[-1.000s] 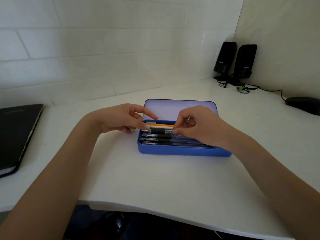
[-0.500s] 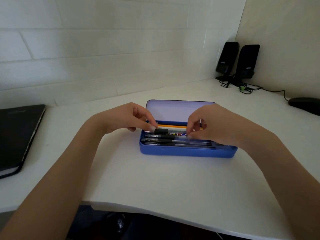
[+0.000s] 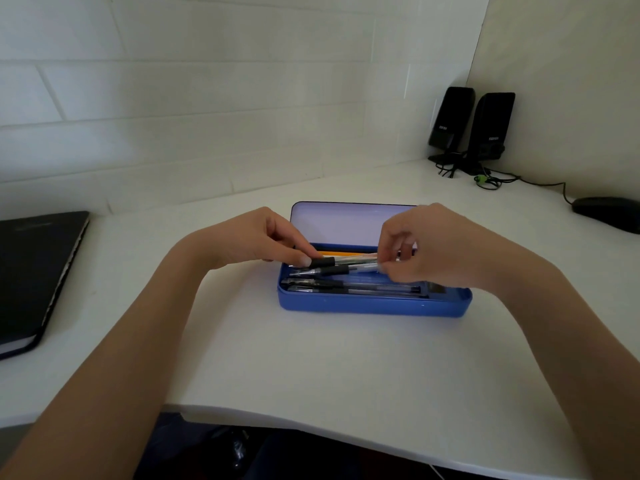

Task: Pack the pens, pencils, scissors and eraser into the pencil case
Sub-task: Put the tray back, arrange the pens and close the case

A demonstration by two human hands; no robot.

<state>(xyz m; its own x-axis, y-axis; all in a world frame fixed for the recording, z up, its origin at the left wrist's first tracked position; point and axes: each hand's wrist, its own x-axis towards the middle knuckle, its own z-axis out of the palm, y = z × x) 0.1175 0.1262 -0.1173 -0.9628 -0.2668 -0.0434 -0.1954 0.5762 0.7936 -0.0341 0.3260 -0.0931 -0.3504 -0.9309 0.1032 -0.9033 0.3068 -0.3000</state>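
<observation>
On the white desk (image 3: 311,368), a clear pen (image 3: 349,261) is being pinched at both ends by the left hand (image 3: 256,242) and right hand (image 3: 436,247) over the open blue pencil case (image 3: 374,304). Farther back, two black speakers (image 3: 471,126) are being backed by the tiled wall (image 3: 207,98).

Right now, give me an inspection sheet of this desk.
Surface: white desk.
Job's things: blue pencil case open, lid up; black-grip pens and an orange pencil inside.
Clutter: black notebook, two speakers, mouse.
Grippers: left hand and right hand pinch one clear pen over the case.
Cables: black leads by the speakers.
Surroundings: white brick wall.
</observation>
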